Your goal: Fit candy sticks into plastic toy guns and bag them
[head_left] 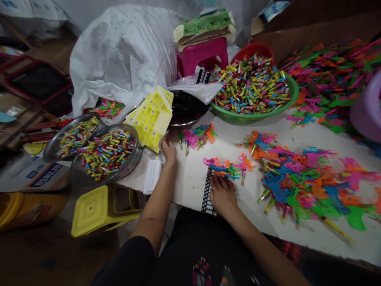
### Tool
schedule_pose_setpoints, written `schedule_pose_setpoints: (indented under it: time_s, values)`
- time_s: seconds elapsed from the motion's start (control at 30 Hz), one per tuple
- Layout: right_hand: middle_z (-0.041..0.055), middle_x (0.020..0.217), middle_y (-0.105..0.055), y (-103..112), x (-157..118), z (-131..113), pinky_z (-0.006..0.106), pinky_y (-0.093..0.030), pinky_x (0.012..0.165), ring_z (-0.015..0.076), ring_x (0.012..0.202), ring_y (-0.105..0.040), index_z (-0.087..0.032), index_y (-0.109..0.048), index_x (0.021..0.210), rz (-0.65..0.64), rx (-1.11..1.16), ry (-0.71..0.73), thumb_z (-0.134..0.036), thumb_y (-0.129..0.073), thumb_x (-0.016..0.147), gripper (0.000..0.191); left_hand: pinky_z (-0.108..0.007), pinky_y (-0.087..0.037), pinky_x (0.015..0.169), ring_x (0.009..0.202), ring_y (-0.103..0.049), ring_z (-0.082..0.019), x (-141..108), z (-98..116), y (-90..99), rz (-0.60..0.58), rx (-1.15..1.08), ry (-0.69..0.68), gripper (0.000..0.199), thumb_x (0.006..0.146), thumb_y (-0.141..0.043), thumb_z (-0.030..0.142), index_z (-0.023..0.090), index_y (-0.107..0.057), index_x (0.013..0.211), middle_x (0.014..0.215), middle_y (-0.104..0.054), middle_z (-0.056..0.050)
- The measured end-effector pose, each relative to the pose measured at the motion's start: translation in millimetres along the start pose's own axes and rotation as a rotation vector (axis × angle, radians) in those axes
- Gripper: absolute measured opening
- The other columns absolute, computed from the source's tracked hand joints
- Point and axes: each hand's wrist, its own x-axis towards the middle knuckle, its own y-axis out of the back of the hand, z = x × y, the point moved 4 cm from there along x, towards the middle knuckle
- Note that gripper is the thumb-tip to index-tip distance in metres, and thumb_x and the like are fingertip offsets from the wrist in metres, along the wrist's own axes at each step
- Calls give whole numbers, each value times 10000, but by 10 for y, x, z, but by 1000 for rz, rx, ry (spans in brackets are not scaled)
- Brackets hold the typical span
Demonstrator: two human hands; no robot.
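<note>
My left hand [169, 151] is at the right edge of a fanned stack of yellow printed sheets [151, 125]. Its fingers are blurred and partly hidden, so a grip does not show. Just below it lies a stack of white cards [152, 176]. My right hand [222, 194] rests palm down, fingers stretched out, over a black strip with pale gaps [207, 190] at the table's front edge. Touching its fingertips or just beyond them is a small bunch of colourful plastic toy guns [224, 167]. Another bunch of toy guns with candy tubes [199, 136] lies farther back.
A large heap of toy guns [315, 182] covers the table's right side, with more piled behind. A green basin [253, 117] holds candy tubes, as do two metal bowls [135, 149] at left. A yellow stool [92, 210] stands below the table; a white sack [119, 47] rises behind.
</note>
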Motion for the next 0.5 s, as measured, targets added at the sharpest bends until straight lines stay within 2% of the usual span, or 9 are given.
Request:
schedule_pose_setpoints:
  time_s: [0.1, 0.2, 0.3, 0.4, 0.5]
  values:
    - [58, 1273, -503, 1, 2, -1, 389, -200, 1002, 241, 1180, -397, -191, -492, 1230, 1, 6, -3, -265, -439, 787, 452, -228, -392, 928, 1124, -485, -119, 101, -70, -23, 7, -48, 71, 479, 823, -294, 96, 114, -308, 1302, 1255, -490, -107]
    - [53, 1280, -496, 10, 6, -2, 389, -195, 1005, 237, 1186, -393, -189, -490, 1233, -7, 28, -9, -263, -428, 792, 451, -201, -397, 914, 1132, -480, -104, 111, -97, -88, 1, -51, 83, 540, 809, -276, 45, 110, -213, 1342, 1283, -466, -108]
    - [53, 1287, -488, 17, 6, -2, 397, -190, 1008, 240, 1191, -388, -177, -485, 1237, -14, 49, -12, -264, -426, 792, 457, -205, -354, 961, 1166, -448, -116, 68, -90, -127, -11, -22, 72, 554, 785, -296, 1, 81, -227, 1329, 1311, -435, -117]
    - [52, 1291, -483, 18, 3, -3, 396, -194, 1008, 237, 1195, -383, -176, -477, 1243, -18, 44, -10, -263, -423, 794, 461, -257, -297, 1017, 1227, -378, -160, 44, -54, -101, -10, 61, 57, 557, 770, -329, -5, 59, -251, 1318, 1344, -386, -138]
    - [50, 1285, -490, 19, 2, -4, 392, -188, 1012, 233, 1196, -384, -175, -477, 1244, -16, 51, -13, -264, -412, 800, 458, -343, -279, 1025, 1225, -375, -243, 82, -29, -65, -41, 151, 54, 486, 742, -413, 18, 20, -394, 1227, 1275, -452, -184]
